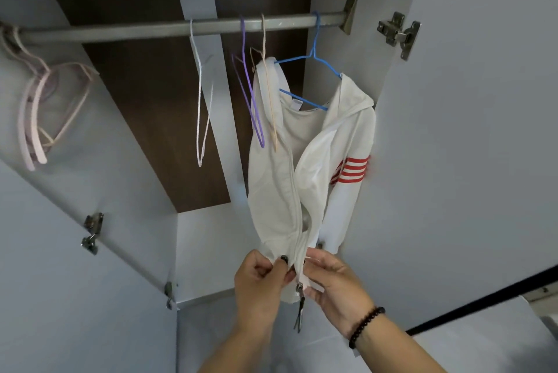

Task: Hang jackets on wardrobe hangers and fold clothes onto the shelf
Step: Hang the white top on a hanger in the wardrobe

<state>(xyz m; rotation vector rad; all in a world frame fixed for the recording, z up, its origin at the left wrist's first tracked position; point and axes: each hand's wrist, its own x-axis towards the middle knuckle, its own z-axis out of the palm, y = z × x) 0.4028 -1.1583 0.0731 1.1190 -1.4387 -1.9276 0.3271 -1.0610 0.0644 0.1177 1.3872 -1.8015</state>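
White jacket [302, 161] hangs on blue hanger [311, 70], zip line runs straight up from hands. Left hand [259, 285] grip pinches left hem; right hand [335, 285] grip pinches right hem. Zip pull [299, 289] between them, both equally near.

We saw a white zip-up jacket [280, 179] with four red stripes on one sleeve hanging from a blue wire hanger [314, 60] on the grey wardrobe rail [151, 29]. Its front lay partly zipped, and the hem hung low with the zipper pull [299, 289] dangling. Purple [249, 86], beige [268, 92] and white [199, 101] hangers hung bare beside it, with pink ones [39, 101] at the far left.
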